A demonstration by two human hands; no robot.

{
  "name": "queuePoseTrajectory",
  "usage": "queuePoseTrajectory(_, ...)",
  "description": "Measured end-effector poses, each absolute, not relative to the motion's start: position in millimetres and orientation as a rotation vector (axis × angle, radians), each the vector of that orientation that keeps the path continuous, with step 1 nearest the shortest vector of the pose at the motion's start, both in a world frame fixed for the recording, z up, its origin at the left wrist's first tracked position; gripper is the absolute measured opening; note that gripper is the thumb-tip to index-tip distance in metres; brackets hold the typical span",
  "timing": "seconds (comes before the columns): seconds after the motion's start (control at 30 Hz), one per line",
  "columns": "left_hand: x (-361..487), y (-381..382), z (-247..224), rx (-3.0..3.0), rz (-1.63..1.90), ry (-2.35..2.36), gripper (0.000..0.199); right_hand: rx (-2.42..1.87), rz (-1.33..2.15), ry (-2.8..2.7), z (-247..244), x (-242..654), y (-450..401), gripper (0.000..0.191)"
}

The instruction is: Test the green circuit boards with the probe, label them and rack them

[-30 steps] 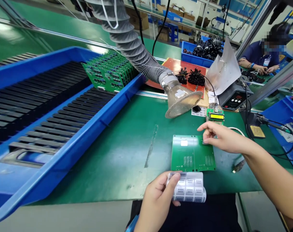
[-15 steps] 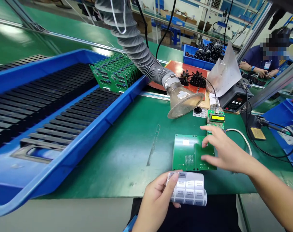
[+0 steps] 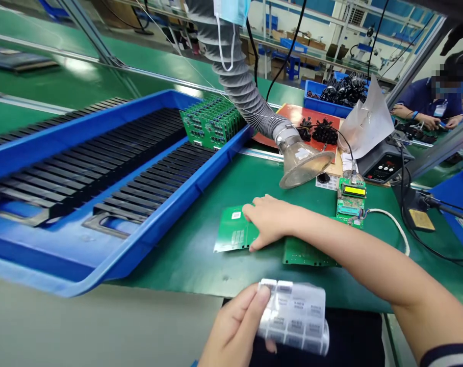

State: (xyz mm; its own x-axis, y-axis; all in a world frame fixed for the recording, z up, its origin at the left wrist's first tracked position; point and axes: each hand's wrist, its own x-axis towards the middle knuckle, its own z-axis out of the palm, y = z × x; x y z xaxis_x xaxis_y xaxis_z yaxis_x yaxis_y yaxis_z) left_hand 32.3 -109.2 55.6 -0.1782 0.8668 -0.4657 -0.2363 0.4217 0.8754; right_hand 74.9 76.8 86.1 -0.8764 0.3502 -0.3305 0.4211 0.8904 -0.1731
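My left hand point(image 3: 241, 326) pinches a curled sheet of printed labels point(image 3: 298, 318) at the table's front edge, thumb on top. Farther in, my right hand point(image 3: 269, 221) grips a green circuit board point(image 3: 231, 232) across its width, thumb at the near edge and fingers at the far one. That board has a small white label on its left part; its right part is under my hand. A second green circuit board point(image 3: 306, 255) lies on the table beneath my right forearm, partly covered by it.
A blue tray point(image 3: 170, 227) with black slotted racks fills the left, several upright circuit boards point(image 3: 210, 122) at its far end. A fume extraction hose point(image 3: 250, 94) hangs over the middle. A small display board point(image 3: 352, 199), a soldering station point(image 3: 384, 165) and cables stand at right. Behind sits a person point(image 3: 438, 102).
My right hand has moved left with a circuit board, uncovering a second one. The label sheet stays in my left hand, tilted a little differently. The camera view has shifted left.
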Motion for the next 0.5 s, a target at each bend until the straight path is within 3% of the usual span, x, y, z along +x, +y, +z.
queuePoseTrajectory(0.07, 32.2, -101.7, 52.3, 0.699, 1.129, 1.46, 0.041, 0.554, -0.291, 2.739, 70.3, 61.2, 78.9, 0.069)
queuePoseTrajectory(0.13, 30.2, -95.4, 47.4, 0.748, 1.131, 1.456, 0.041, 0.565, -0.32, 2.846, 64.4, 68.2, 75.1, 0.065)
queuePoseTrajectory(0.23, 26.8, -89.6, 40.4, 0.762, 1.132, 1.42, 0.041, 0.652, -0.786, 2.981, 76.3, 104.4, 60.9, 0.025)
queuePoseTrajectory(0.33, 26.5, -87.3, 37.3, 0.777, 1.151, 1.402, 0.041, 0.869, -1.359, 2.779, 94.6, 142.6, 43.0, 0.021)
queuePoseTrajectory(0.5, 30.0, -87.7, 39.6, 0.859, 1.16, 1.433, 0.045, 1.148, -1.732, 2.501, 98.0, 164.3, 21.9, 0.008)
